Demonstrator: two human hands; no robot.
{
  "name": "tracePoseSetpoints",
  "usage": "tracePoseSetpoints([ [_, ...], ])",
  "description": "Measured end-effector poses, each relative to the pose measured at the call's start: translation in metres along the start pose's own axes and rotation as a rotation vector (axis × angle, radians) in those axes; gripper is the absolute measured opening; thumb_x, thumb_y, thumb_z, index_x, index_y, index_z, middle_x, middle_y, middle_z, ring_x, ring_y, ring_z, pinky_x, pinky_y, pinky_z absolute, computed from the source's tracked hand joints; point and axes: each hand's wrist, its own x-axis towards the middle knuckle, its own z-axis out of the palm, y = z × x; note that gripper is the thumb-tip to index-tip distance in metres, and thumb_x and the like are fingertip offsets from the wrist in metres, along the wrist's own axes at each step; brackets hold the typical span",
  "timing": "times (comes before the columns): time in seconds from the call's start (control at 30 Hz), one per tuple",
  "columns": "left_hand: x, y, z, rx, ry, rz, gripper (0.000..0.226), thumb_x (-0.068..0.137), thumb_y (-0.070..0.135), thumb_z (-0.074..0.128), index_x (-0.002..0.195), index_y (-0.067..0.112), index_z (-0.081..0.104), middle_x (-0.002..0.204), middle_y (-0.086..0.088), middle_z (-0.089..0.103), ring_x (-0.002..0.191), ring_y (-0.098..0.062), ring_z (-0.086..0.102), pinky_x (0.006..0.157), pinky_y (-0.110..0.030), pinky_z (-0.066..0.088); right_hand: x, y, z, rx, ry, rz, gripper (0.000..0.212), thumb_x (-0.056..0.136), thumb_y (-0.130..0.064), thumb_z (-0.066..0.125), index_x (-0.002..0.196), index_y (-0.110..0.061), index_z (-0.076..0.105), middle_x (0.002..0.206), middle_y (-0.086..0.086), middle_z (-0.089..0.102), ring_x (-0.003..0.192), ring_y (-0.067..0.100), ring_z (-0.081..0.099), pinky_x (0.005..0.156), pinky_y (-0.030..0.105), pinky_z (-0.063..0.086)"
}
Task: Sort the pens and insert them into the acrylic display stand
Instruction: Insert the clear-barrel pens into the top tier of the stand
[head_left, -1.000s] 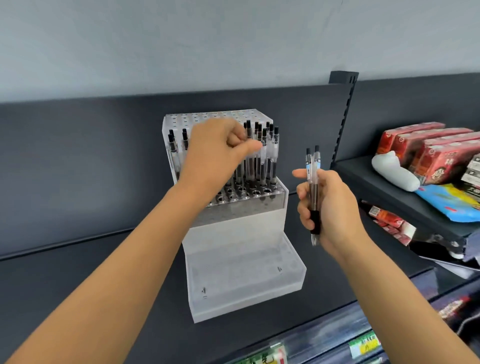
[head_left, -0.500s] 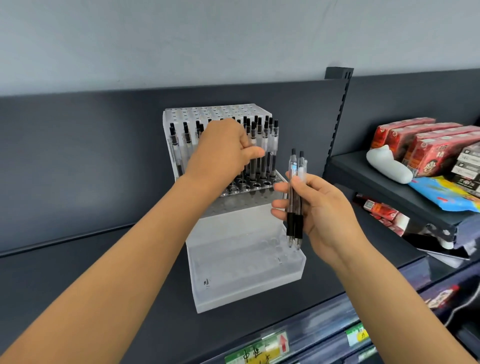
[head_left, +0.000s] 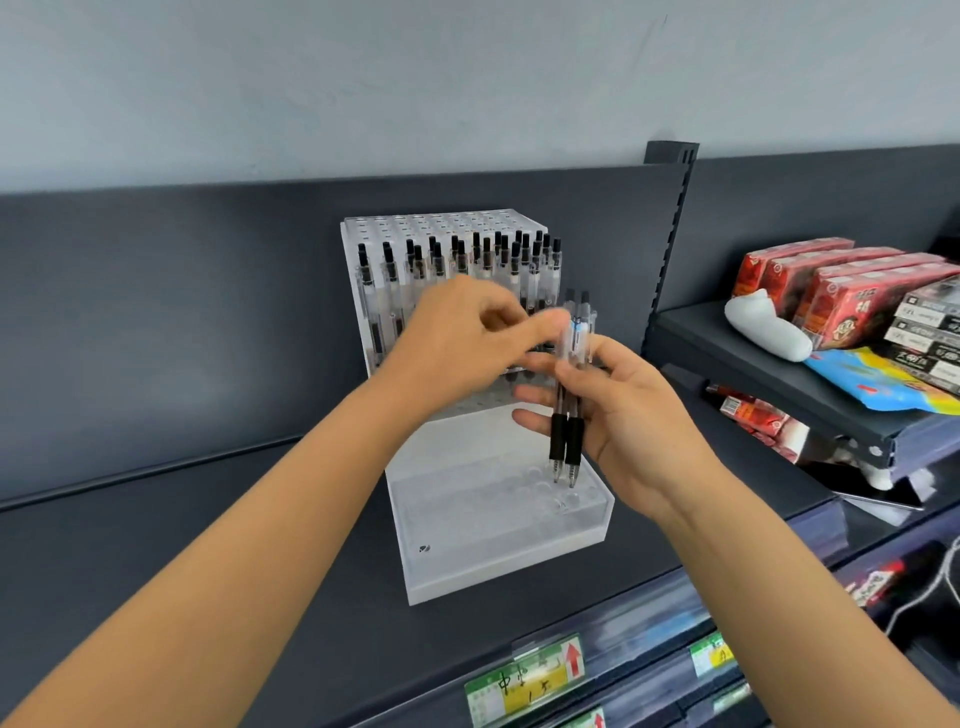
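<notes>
A clear acrylic display stand (head_left: 498, 551) sits on a dark shelf, with several black-capped pens (head_left: 483, 260) standing in its upper tier. Its lower front tier shows round holes with no pens in them. My right hand (head_left: 628, 421) grips two clear pens with black grips (head_left: 569, 415), held upright in front of the stand. My left hand (head_left: 462, 343) reaches across, and its thumb and forefinger pinch the upper part of one of those pens. The left hand hides the lower part of the upper-tier pens.
To the right, a higher shelf (head_left: 769, 384) carries red boxes (head_left: 831, 291), a white object (head_left: 763, 327), a blue and yellow packet (head_left: 878, 384) and dark boxes. Price labels (head_left: 524, 680) line the shelf's front edge. A dark back panel (head_left: 182, 322) stands behind the stand.
My left hand has left the upper-tier pens and moved right to the pens in my right hand. My right hand has come left and lower, in front of the stand.
</notes>
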Motion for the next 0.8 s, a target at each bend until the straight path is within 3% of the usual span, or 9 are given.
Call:
tracePoseSetpoints([
  [0.1, -0.014, 0.002, 0.002, -0.3, -0.141, -0.097, 0.02, 0.082, 0.032, 0.074, 0.086, 0.012, 0.074, 0.079, -0.002, 0.074, 0.072, -0.009, 0.069, 0.064, -0.017, 0.053, -0.001, 0.0, 0.003, -0.038, -0.082, -0.006, 0.024, 0.098, -0.002, 0.045, 0.119, -0.003, 0.056, 0.114, 0.014, 0.069, 0.101, 0.033, 0.068, 0.082, 0.045, 0.058],
  [0.2, -0.019, 0.002, -0.002, -0.482, -0.102, -0.151, 0.018, 0.085, 0.017, 0.071, 0.092, 0.001, 0.071, 0.082, -0.01, 0.072, 0.063, -0.005, 0.066, 0.058, -0.011, 0.049, -0.001, -0.001, 0.006, -0.042, -0.125, -0.009, 0.026, 0.097, 0.0, 0.046, 0.12, -0.006, 0.058, 0.118, 0.015, 0.067, 0.105, 0.03, 0.067, 0.083, 0.044, 0.057],
  [0.33, -0.012, -0.002, -0.019, -0.483, 0.297, -0.074, 0.011, 0.086, 0.017, 0.071, 0.09, 0.008, 0.071, 0.075, -0.004, 0.071, 0.06, -0.007, 0.065, 0.063, -0.018, 0.055, 0.003, -0.001, 0.004, -0.167, 0.032, -0.094, 0.028, 0.097, -0.002, 0.049, 0.119, -0.015, 0.062, 0.115, 0.009, 0.066, 0.092, 0.018, 0.067, 0.086, 0.04, 0.057],
  [0.43, -0.002, -0.01, -0.031, -0.468, 0.51, 0.021, 0.011, 0.086, 0.015, 0.072, 0.092, 0.005, 0.071, 0.076, -0.007, 0.072, 0.065, -0.014, 0.071, 0.065, -0.024, 0.058, 0.004, 0.0, 0.0, -0.253, 0.169, -0.127, 0.026, 0.097, -0.004, 0.051, 0.116, -0.017, 0.062, 0.103, 0.007, 0.069, 0.076, 0.015, 0.063, 0.073, 0.027, 0.058],
  [0.57, 0.006, -0.021, -0.023, -0.338, 0.44, 0.002, 0.008, 0.086, 0.015, 0.072, 0.09, 0.008, 0.073, 0.074, -0.002, 0.071, 0.064, -0.011, 0.071, 0.068, -0.027, 0.06, 0.001, 0.003, -0.001, -0.314, 0.239, -0.112, 0.023, 0.096, -0.007, 0.054, 0.112, -0.019, 0.064, 0.085, 0.001, 0.068, 0.061, 0.01, 0.055, 0.056, 0.021, 0.048],
  [0.67, 0.008, -0.022, -0.016, -0.363, 0.417, -0.025, 0.003, 0.086, 0.013, 0.071, 0.088, 0.011, 0.072, 0.072, 0.003, 0.07, 0.064, -0.01, 0.071, 0.068, -0.026, 0.06, 0.0, 0.003, 0.0, -0.283, 0.255, -0.092, 0.019, 0.095, -0.011, 0.055, 0.105, -0.02, 0.068, 0.084, 0.003, 0.066, 0.059, 0.012, 0.05, 0.055, 0.026, 0.039],
  [0.8, 0.012, -0.019, -0.015, -0.383, 0.397, -0.026, 0.004, 0.086, 0.012, 0.071, 0.088, 0.009, 0.072, 0.073, -0.002, 0.071, 0.064, -0.012, 0.071, 0.066, -0.024, 0.06, -0.002, -0.001, 0.002, -0.19, 0.255, -0.09, 0.022, 0.097, -0.009, 0.048, 0.099, -0.016, 0.068, 0.086, 0.005, 0.066, 0.059, 0.014, 0.049, 0.053, 0.024, 0.039],
])
